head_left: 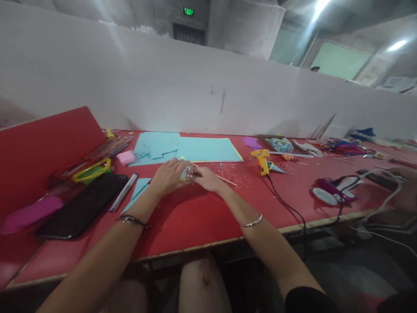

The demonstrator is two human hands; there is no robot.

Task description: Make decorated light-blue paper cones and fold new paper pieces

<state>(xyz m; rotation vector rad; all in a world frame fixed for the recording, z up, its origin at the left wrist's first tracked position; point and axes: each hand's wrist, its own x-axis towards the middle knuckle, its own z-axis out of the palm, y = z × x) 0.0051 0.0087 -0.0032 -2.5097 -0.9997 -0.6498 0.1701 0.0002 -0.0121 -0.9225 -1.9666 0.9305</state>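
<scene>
Over the red tabletop, my left hand [167,174] and my right hand [208,179] meet around a small clear, shiny object [186,173]. Its kind is hard to make out, as my fingers cover much of it. The left fingers curl over its far side, and the right fingertips pinch it from the right. Just right of my hands lies a thin wooden stick [227,180]. Light blue paper sheets [208,149] are spread behind them. Folded blue paper pieces [138,193] sit beside my left wrist.
A yellow glue gun [261,161] stands to the right, its black cord running over the table edge. At left lie a marker [124,192], a black phone [85,206] and a pink case [32,213]. A purple device [335,191] and white cables are at far right.
</scene>
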